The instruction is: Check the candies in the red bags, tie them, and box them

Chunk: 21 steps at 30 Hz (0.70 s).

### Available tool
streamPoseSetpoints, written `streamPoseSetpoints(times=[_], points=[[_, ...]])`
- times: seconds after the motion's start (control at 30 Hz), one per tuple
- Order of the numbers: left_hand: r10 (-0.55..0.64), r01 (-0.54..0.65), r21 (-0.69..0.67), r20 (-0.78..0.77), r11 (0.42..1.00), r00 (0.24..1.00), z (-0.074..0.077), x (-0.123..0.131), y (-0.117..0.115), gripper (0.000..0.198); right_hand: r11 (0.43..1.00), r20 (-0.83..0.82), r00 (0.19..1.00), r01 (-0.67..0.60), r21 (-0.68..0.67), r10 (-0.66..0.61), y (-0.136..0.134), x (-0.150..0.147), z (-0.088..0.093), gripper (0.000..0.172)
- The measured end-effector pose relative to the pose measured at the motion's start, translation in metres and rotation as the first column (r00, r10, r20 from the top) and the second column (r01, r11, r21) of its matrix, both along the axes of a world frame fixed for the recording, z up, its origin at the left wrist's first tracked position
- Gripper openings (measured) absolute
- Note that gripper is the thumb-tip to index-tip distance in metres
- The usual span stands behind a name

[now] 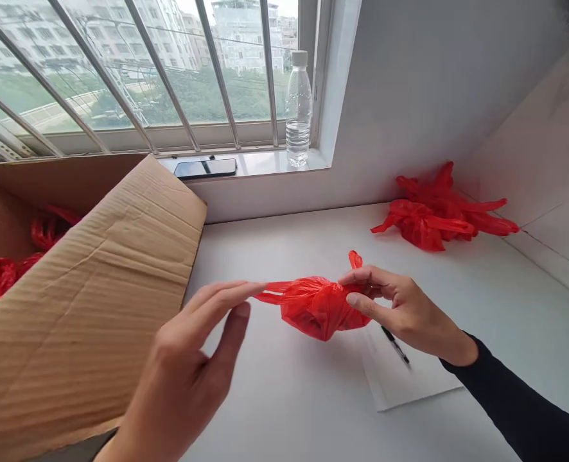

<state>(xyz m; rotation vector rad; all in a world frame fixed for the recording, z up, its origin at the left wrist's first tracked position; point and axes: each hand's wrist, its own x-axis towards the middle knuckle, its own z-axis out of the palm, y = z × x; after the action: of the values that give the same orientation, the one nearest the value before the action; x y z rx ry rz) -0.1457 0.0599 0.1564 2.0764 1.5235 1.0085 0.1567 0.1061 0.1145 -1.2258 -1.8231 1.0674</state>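
A red plastic bag (316,308), bunched round something I cannot make out, is between my hands over the white table. My left hand (202,353) has its fingers stretched toward the bag, with the thumb bent below them. Two thin handle strands run taut from the bag to these fingertips, where their ends are hidden. On the right side, my right hand (400,308) pinches the gathered plastic between thumb and fingers. A short red loop sticks up behind its fingertips.
An open cardboard box (106,289) with red bags (0,279) inside stands at left. More red bags (433,215) lie at the back right. Paper (410,388) and a pen (396,346) rest on the table (275,398). The windowsill holds a phone (205,168) and a water bottle (298,115).
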Motion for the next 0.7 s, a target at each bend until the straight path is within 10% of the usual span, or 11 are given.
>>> streamPoseSetpoints(times=[0.17, 0.47, 0.7], points=[[-0.237, 0.217, -0.307, -0.026, 0.926, 0.971, -0.039, 0.047, 0.014, 0.027, 0.996, -0.003, 0.996, -0.093, -0.012, 0.092, -0.029, -0.019, -0.02, 0.015], [-0.178, 0.154, -0.445, -0.012, 0.882, 0.984, -0.054, 0.053, 0.001, 0.019, 0.99, 0.047, 0.997, -0.071, 0.119, 0.066, -0.043, -0.013, -0.042, 0.015], [0.084, -0.056, -0.515, 0.031, 0.855, 0.996, -0.058, 0.032, -0.008, 0.026, 0.985, 0.136, 0.983, 0.109, 0.132, -0.127, -0.05, 0.006, -0.05, 0.011]])
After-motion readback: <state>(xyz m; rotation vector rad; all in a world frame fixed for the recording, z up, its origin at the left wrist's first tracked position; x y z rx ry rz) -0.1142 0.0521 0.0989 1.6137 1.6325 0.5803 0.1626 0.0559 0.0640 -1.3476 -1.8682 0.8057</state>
